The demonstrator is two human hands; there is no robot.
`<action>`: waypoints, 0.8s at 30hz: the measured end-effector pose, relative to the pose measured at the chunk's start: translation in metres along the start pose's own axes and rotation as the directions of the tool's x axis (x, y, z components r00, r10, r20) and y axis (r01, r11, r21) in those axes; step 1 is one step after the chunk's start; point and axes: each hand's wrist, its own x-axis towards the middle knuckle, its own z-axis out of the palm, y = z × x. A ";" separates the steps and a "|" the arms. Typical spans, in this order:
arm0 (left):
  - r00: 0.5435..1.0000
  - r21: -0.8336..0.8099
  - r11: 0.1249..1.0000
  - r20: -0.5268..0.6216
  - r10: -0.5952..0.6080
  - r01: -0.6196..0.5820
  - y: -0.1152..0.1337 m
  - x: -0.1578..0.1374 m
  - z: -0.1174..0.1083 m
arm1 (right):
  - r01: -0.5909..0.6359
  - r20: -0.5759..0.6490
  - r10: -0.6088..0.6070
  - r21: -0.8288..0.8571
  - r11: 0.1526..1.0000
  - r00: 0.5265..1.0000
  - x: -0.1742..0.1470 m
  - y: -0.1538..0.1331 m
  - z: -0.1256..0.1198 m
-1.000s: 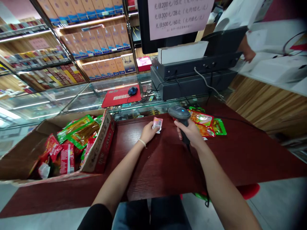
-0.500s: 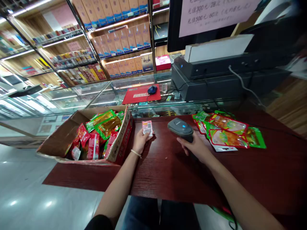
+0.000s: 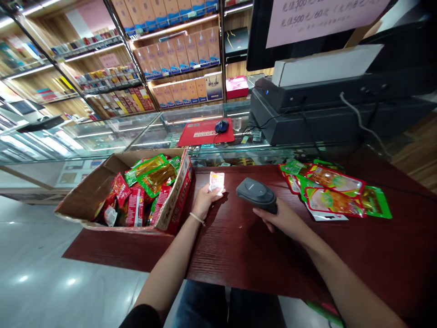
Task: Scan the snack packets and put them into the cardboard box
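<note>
Between the fingers of my left hand (image 3: 205, 200) is a small snack packet (image 3: 216, 181), held just above the dark red-brown tabletop (image 3: 218, 250). Its face looks bright and washed out. My right hand (image 3: 282, 216) grips a dark grey barcode scanner (image 3: 256, 193) by its handle, the head pointing left toward the packet but apart from it. Left of my left hand stands an open cardboard box (image 3: 179, 196) holding red and green snack packets (image 3: 155, 175). A pile of flat green and red snack packets (image 3: 336, 191) lies to the right, beyond my right hand.
A glass display counter (image 3: 143, 132) runs along the back, with a red mouse pad (image 3: 191, 134) and a computer mouse (image 3: 221, 126) on it. Dark machines (image 3: 307, 118) and a monitor stand at back right. Lit shelves (image 3: 177, 50) with boxes rise behind.
The packet in my left hand now appears brighter and slightly farther right. The scanner's head has shifted a little left and down, closer to the packet. The whole view has turned slightly.
</note>
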 end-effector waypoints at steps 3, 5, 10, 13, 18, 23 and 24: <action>1.000 -0.029 0.999 0.018 0.021 -0.021 0.000 0.002 -0.002 | 0.004 -0.053 -0.003 0.019 1.000 0.999 0.001 0.002 -0.001; 0.999 -0.026 0.999 0.017 0.030 -0.029 -0.001 0.003 -0.002 | 0.010 -0.079 -0.007 0.039 0.999 0.997 0.002 0.003 -0.002; 0.998 -0.044 0.997 0.009 0.062 -0.061 -0.003 0.005 -0.001 | 0.034 -0.155 -0.016 0.112 0.993 0.988 0.003 0.002 0.000; 0.997 -0.059 0.996 -0.029 0.072 -0.074 -0.001 0.004 0.003 | 0.073 -0.207 -0.040 0.158 0.985 0.978 0.006 -0.003 0.002; 0.992 -0.026 0.992 -0.026 0.123 -0.124 0.024 -0.014 0.018 | 0.158 -0.236 -0.105 0.218 0.963 0.966 0.010 -0.029 0.005; 0.954 -0.010 0.961 0.113 0.277 -0.277 0.086 -0.058 0.020 | 0.215 -0.225 -0.163 0.234 0.948 0.961 0.006 -0.065 0.013; 0.947 -0.008 0.954 0.119 0.298 -0.299 0.099 -0.066 0.016 | 0.225 -0.221 -0.175 0.230 0.947 0.960 0.005 -0.071 0.016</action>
